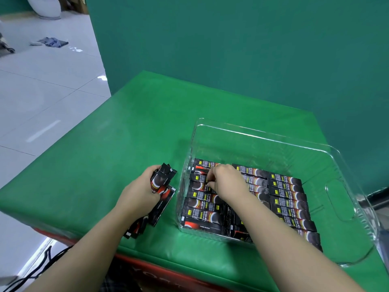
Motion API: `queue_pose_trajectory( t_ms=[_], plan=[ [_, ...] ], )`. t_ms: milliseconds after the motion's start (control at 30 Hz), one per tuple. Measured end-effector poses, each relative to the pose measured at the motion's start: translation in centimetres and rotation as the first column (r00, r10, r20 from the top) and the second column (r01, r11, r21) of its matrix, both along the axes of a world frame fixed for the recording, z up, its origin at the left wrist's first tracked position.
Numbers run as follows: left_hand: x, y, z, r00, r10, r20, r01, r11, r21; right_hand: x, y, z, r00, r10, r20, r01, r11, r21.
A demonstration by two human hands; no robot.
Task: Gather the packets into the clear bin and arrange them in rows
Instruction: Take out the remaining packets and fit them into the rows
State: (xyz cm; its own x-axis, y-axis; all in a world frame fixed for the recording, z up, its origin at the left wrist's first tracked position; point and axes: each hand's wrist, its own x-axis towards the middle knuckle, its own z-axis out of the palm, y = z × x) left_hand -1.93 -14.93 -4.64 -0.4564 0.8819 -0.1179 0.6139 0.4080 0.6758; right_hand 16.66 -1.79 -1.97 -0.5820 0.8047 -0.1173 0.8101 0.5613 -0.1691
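A clear plastic bin (328,144) stands on the green table, at the right. Several dark stick packets (288,196) lie inside it in rows, side by side. My right hand (226,181) reaches into the bin's left part; its curled fingertips pinch a packet (201,178) in the left row. My left hand (140,191) is outside the bin, just left of its wall, and grips a bundle of packets (162,182) above the table. A few more packets (137,225) lie on the table under my left wrist.
The green padded table (126,144) ends at its left and near edges, with a red panel (160,270) below the near edge. A green backdrop stands behind. Tiled floor (42,91) lies at the left, black cables (42,264) near the table's corner.
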Motion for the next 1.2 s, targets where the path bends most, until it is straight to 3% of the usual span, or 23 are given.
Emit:
queue_pose_trajectory(
  t_ms=[167, 433, 633, 800, 1067, 1200],
  plan=[
    [0.2, 0.0, 0.2, 1.000, 0.002, 0.009, -0.002, 1.000, -0.012, 0.2, -0.4, -0.3, 0.998, -0.012, -0.058, 0.012, 1.000, -0.008],
    [0.0, -0.4, 0.9, 0.997, 0.000, 0.077, 0.002, 1.000, -0.029, 1.4, -1.8, 2.0, 0.947, -0.075, -0.311, 0.057, 0.996, -0.068],
    [-0.3, -0.3, 3.6, 0.980, 0.048, 0.192, -0.067, 0.993, 0.096, 2.4, -3.7, 5.1, 0.857, -0.135, -0.498, 0.052, 0.983, -0.177],
    [-0.7, -0.3, 7.6, 0.969, 0.084, 0.231, -0.138, 0.964, 0.229, 1.9, -4.9, 7.3, 0.817, -0.103, -0.568, -0.005, 0.983, -0.186],
    [1.4, -0.7, 13.6, 0.940, -0.099, 0.326, -0.037, 0.922, 0.385, 0.6, -5.9, 9.4, 0.758, -0.060, -0.650, -0.084, 0.979, -0.188],
    [2.8, -0.2, 14.3, 0.916, -0.252, 0.313, 0.125, 0.919, 0.375, 0.2, -5.7, 10.0, 0.636, -0.160, -0.755, -0.070, 0.962, -0.264]
  ],
)
